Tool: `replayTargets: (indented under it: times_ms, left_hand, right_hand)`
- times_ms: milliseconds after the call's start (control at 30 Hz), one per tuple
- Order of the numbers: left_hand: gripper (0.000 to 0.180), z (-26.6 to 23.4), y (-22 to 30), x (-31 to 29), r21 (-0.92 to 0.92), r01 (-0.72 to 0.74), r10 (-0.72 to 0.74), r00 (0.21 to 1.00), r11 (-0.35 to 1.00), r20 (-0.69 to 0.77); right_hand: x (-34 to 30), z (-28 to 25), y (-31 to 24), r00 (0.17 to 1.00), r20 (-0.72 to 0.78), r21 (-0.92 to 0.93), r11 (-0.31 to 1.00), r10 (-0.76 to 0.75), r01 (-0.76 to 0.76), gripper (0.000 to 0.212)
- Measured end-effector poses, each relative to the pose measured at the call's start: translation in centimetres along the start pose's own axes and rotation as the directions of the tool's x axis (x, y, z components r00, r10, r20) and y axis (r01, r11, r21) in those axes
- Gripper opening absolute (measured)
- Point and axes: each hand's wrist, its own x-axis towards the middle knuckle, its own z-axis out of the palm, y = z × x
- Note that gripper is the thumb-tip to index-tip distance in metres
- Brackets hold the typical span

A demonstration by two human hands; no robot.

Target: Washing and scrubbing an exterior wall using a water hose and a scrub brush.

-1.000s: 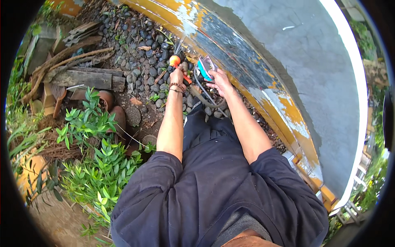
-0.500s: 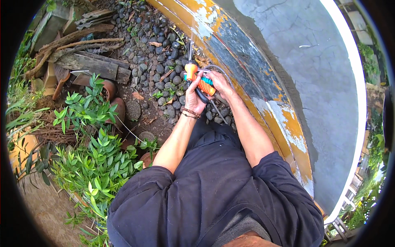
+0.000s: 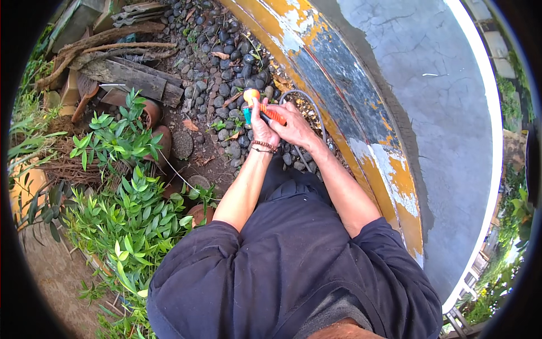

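An orange and teal hose spray nozzle (image 3: pixel 252 96) is held in front of me above the stones. My left hand (image 3: pixel 263 129) is wrapped round it from the left, below its round head. From the right, my right hand (image 3: pixel 294 125) closes over the nozzle's orange ribbed part, its fingers meeting the left hand. A grey hose (image 3: pixel 319 114) loops out behind the right hand and down beside the wall. No water spray shows at the nozzle's head. The hands hide part of the nozzle's handle.
Dark rounded stones (image 3: pixel 226 73) cover the ground ahead. A curved wall (image 3: pixel 339 85) with peeling yellow paint and a grey top runs along the right. To the left are leafy plants (image 3: pixel 135 209), clay pots (image 3: pixel 151 113) and old planks (image 3: pixel 127 79).
The water spray that came from the nozzle has stopped showing. The nozzle has turned and shifted slightly left, and my right hand has moved over its orange part.
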Motion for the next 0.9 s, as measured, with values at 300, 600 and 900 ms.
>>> replayTargets:
  times_ms: [300,600,900]
  left_hand:
    - [0.083,-0.2,1.4,0.6,-0.035,0.001,-0.005,0.991,0.999,-0.135]
    - [0.033,-0.5,1.4,3.3,0.395,-0.088,0.122,0.991,0.915,-0.062]
    - [0.052,-2.8,5.7,14.1,-0.236,0.17,-0.154,0.985,0.957,0.082]
  right_hand:
    - [1.4,-1.5,-3.2,0.994,0.112,-0.146,0.989,0.009,0.008,0.057]
    - [0.5,0.1,-3.5,0.93,-0.197,-0.048,0.944,0.311,-0.326,0.046]
    - [-2.3,-0.1,-2.2,0.979,-0.196,-0.045,0.997,0.051,-0.061,0.052]
